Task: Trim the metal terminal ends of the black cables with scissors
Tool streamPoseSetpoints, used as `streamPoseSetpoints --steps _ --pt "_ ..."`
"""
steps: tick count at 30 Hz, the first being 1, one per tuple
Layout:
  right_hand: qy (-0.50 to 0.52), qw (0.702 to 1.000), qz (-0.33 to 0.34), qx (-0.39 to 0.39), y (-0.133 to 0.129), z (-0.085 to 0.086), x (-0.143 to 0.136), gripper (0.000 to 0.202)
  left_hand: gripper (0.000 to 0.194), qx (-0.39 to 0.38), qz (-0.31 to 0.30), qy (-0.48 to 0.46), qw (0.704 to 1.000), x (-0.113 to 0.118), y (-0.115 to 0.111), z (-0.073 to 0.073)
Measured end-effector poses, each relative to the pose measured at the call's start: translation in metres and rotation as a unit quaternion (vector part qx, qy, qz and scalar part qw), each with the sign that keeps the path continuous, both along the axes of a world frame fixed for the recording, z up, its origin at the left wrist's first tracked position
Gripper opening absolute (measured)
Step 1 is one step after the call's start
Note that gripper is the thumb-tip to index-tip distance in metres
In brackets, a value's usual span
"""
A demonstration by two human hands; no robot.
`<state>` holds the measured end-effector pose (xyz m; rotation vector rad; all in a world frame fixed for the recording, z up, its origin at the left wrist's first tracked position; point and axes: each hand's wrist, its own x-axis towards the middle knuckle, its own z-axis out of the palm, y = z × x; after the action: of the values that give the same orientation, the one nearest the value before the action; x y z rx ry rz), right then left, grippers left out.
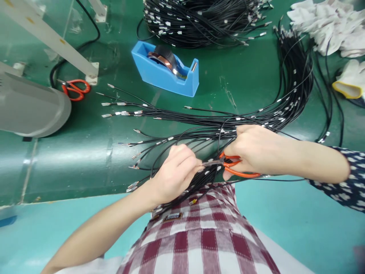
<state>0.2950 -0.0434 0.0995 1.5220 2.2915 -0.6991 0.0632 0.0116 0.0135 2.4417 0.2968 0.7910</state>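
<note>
My right hand [251, 148] is closed round the orange handles of a pair of scissors [242, 173], whose blades point left. The blade tips meet the fingertips of my left hand [178, 171], which is pinched together; what it holds is hidden by the fingers. Beneath both hands runs a loose bundle of thin black cables [185, 120] with white labels and metal ends, spread along the front of the green table [85, 163]. The bundle curves up at the right. Some cables hang over the table edge onto a checked apron [205, 232].
A blue tape dispenser [168, 78] stands behind the cables, with a large cable coil [199, 23] at the back. Left are a second pair of orange scissors [75, 89], a grey cylindrical object [34, 104] and a white metal leg [65, 45]. White gloves [333, 26] lie back right.
</note>
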Motion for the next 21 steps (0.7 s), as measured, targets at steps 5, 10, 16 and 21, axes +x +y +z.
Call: streamPoseSetpoints --steps 5,10,16,21 --pt "0.055 0.994 -0.049 -0.075 0.0018 -0.0021 0.0025 0.038 0.006 0.001 -0.002 0.004 1.0 0.0002 0.0011 0.0016" --pt "0.034 0.998 0.016 0.052 -0.0012 -0.001 0.0015 0.037 0.005 0.008 -0.003 0.013 1.0 0.0 0.0026 0.0018" --pt "0.027 1.0 -0.005 0.008 -0.0015 0.0036 -0.0001 0.039 0.006 0.044 -0.018 0.024 0.999 -0.0021 0.0014 0.0073" --pt "0.022 0.999 -0.034 0.031 -0.0063 0.0019 -0.0007 0.041 0.004 0.035 -0.008 0.018 0.999 -0.0027 0.0027 0.0082"
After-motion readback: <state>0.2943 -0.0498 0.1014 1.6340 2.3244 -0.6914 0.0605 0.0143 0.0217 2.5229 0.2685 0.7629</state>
